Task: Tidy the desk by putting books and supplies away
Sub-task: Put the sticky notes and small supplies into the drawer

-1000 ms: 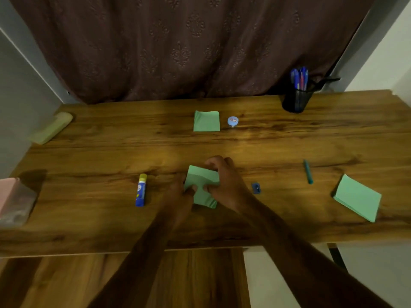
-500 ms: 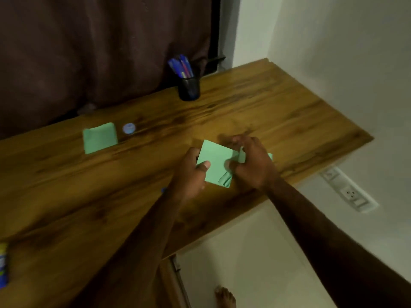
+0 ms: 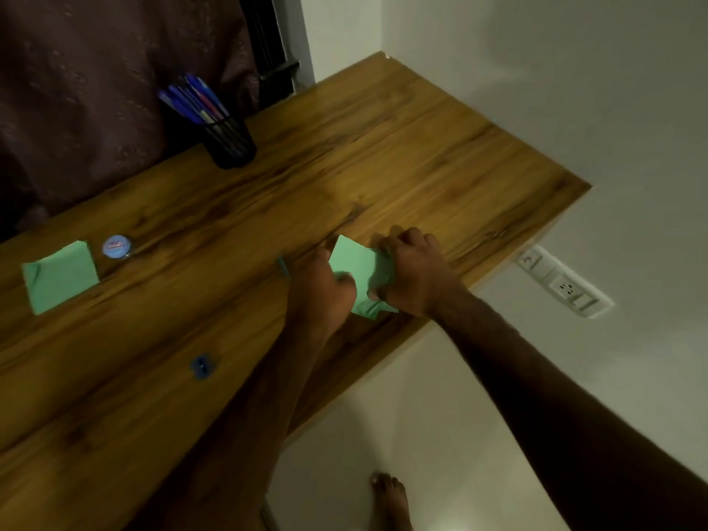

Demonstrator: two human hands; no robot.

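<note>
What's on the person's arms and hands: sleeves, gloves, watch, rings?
Nothing visible. Both forearms are bare as far as the frame shows, with no sleeve in view. The left hand and right hand are ungloved, with no watch or wristband. No rings show on the fingers, though the dim picture could hide small ones.

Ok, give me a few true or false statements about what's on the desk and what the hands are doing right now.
1. Both hands, left and right, hold green paper. True.
2. The pen cup lies tipped over. False: it stands upright, holding pens.
3. A second green paper lies beside a small round tin. True.
4. The blue sharpener is inside the pen cup. False: it sits on the desk.
5. The held paper is near the desk's front edge. True.
</note>
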